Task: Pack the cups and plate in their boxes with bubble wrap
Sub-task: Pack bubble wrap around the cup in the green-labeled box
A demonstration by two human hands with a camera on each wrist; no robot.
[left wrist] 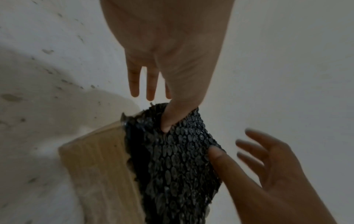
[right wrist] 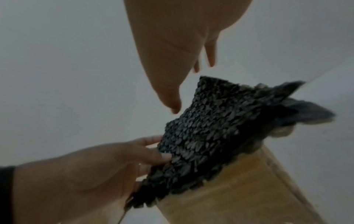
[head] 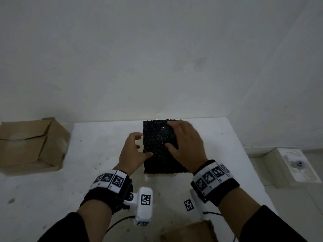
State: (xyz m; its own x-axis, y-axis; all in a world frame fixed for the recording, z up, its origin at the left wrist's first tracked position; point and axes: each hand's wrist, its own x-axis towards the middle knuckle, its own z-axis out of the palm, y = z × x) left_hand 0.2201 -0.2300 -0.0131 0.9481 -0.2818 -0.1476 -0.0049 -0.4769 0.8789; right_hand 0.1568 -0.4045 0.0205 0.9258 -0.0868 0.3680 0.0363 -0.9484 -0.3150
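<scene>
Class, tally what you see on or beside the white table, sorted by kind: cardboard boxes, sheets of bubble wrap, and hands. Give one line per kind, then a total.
Cardboard boxes: 3 (closed box at the left, box under the wrap, box at the near edge)
Black bubble wrap sheets: 1
Hands: 2 (left hand, right hand)
Total: 6

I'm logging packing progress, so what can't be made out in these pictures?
- What lies under the bubble wrap: cup or plate, hidden in all views by the wrap and the right hand.
- The box under it: the wrap covers its opening.
- Left box: only its outside shows in the head view.
- Near box: cut off by the head view's bottom edge.
- Left hand fingertips: blurred in the left wrist view.
</scene>
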